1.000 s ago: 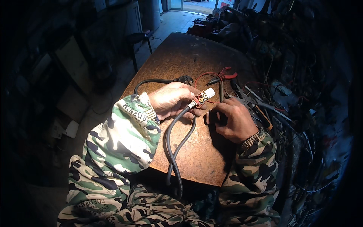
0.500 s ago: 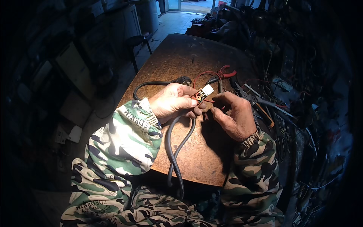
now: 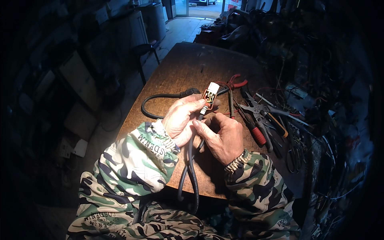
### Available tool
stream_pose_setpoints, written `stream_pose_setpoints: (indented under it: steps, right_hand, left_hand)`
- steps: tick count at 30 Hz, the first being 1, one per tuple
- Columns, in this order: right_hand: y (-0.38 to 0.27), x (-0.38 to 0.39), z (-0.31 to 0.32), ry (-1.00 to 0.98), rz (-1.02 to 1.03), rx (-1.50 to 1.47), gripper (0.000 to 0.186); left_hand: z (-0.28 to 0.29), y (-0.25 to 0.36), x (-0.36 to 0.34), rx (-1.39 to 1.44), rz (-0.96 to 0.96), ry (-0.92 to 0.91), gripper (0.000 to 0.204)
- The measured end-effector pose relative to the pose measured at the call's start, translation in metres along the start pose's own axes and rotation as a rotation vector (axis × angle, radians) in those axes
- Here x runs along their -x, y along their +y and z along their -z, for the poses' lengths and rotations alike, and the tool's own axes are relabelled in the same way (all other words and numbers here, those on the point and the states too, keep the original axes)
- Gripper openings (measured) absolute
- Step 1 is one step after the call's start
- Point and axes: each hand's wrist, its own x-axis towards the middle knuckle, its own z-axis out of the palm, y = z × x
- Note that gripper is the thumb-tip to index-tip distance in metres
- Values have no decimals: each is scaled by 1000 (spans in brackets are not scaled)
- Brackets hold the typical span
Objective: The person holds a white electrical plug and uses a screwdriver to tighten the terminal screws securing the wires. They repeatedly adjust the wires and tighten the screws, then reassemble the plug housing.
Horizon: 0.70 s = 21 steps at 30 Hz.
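My left hand (image 3: 180, 118) is closed on an opened cable connector (image 3: 210, 97), held upright above the table. Its white end points away from me, and small wires show inside the reddish body. A thick black power cable (image 3: 191, 160) leaves the connector's near end and hangs in a loop over the table's front edge. My right hand (image 3: 225, 136) pinches this cable between thumb and fingers, just below the connector; the fingertips are partly hidden. A black plug (image 3: 189, 93) on a curved length of cable lies behind my left hand.
The brown wooden table (image 3: 160, 84) carries red-handled pliers (image 3: 239, 83) and a red-handled screwdriver (image 3: 258, 136) to the right, beside several other tools and thin wires. A dark stool (image 3: 143, 50) stands beyond its left edge. Dim clutter crowds the right side.
My right hand has moved left and nearer to me, from apart onto the cable below the connector. My left hand has turned the connector more upright, and the screwdriver has come into sight.
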Motion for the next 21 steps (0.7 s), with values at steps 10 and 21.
stream_pose_setpoints:
  steps: [10, 21]
  right_hand:
    - [13, -4, -12, 52, 10, -46, 21]
    - [20, -2, -5, -74, -68, -187, 23]
  left_hand:
    - [2, -7, -1, 3, -38, -17, 29]
    - [14, 11, -7, -344, -79, -5, 34]
